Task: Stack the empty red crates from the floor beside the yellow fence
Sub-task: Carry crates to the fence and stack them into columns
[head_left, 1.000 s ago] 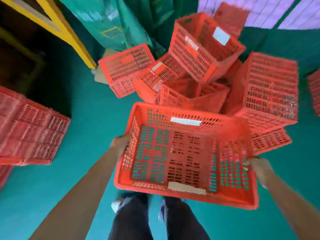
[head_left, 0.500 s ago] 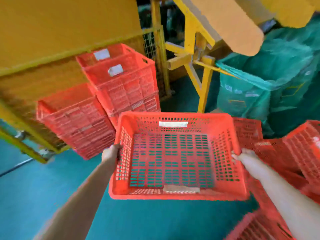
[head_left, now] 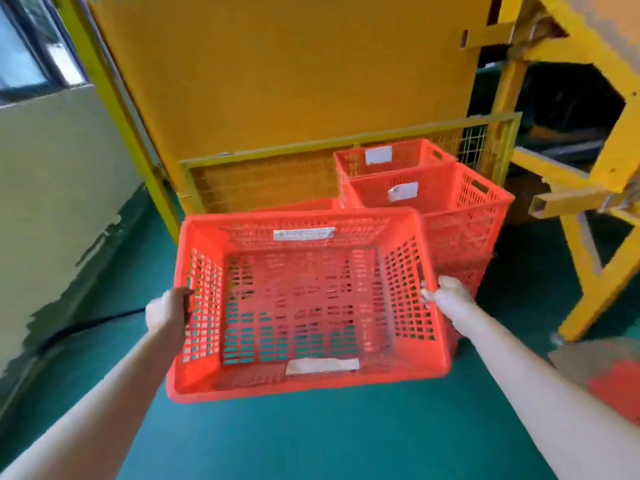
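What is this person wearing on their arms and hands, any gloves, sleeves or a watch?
Nothing that shows. The left hand and right hand are bare, without gloves. The left forearm and right forearm are uncovered down to the frame's edge, so no sleeve appears. No watch or band is visible, though the picture is somewhat blurred.

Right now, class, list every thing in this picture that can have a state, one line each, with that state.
carried crate: empty, open side up, held in both hands.
left hand: grips the crate's left wall.
right hand: grips the crate's right wall.
crate stack: upright beside the yellow fence, top crates empty.
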